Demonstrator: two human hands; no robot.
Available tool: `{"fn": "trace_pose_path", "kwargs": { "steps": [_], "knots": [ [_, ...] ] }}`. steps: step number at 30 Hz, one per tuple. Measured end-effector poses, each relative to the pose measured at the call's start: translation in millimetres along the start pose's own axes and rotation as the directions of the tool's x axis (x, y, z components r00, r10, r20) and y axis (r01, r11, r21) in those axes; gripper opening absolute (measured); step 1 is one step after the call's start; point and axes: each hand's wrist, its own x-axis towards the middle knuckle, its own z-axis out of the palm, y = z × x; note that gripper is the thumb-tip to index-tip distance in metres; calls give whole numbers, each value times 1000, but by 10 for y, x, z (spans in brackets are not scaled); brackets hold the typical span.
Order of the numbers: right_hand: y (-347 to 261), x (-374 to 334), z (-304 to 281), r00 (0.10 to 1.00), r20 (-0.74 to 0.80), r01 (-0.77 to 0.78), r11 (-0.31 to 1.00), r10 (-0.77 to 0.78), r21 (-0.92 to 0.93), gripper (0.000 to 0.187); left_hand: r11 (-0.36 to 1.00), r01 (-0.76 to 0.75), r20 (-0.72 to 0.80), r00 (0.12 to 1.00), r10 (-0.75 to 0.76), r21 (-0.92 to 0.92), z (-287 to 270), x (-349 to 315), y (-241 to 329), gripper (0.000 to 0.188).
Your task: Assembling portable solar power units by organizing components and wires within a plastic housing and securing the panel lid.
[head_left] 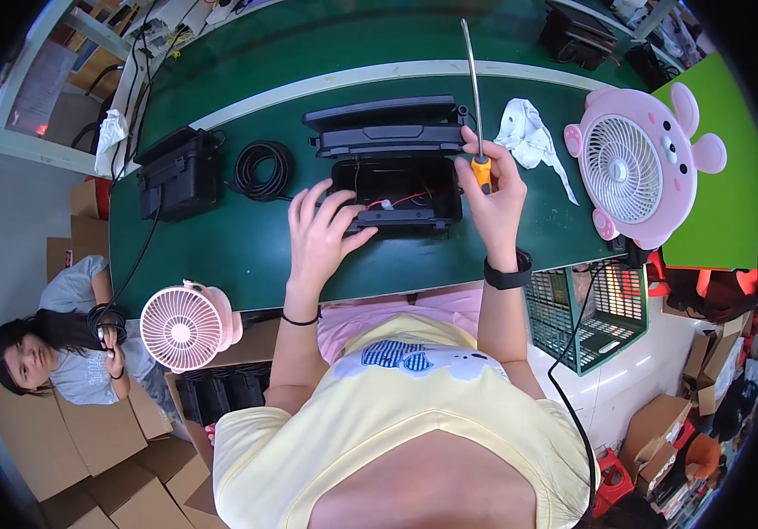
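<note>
Box, lid raised; screwdriver in right hand

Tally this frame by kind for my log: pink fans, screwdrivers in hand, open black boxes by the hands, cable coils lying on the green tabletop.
Pink fans: 2 (animal-faced fan, plain round fan)
Screwdrivers: 1 (right hand holds the screwdriver)
Open boxes: 1 (black box)
Cable coils: 1 (black coil)
Total: 5

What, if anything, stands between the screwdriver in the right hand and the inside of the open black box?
Nothing visible blocks the way from the yellow-handled screwdriver to the black box: its lid is open on the far side, and the left hand is at the left end only.
</note>
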Motion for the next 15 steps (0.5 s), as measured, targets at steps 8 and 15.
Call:
{"fn": "trace_pose_path", "kwargs": {
  "steps": [8,15],
  "knots": [
    [0,15,10,1000,-11,20,1000,-20,-9,18,994,-81,85,993,88,-75,9,141,-126,32],
    [13,15,4,1000,5,28,999,-28,-22,19,990,-129,28,991,131,-51,26,195,-136,34]
  ]
}}
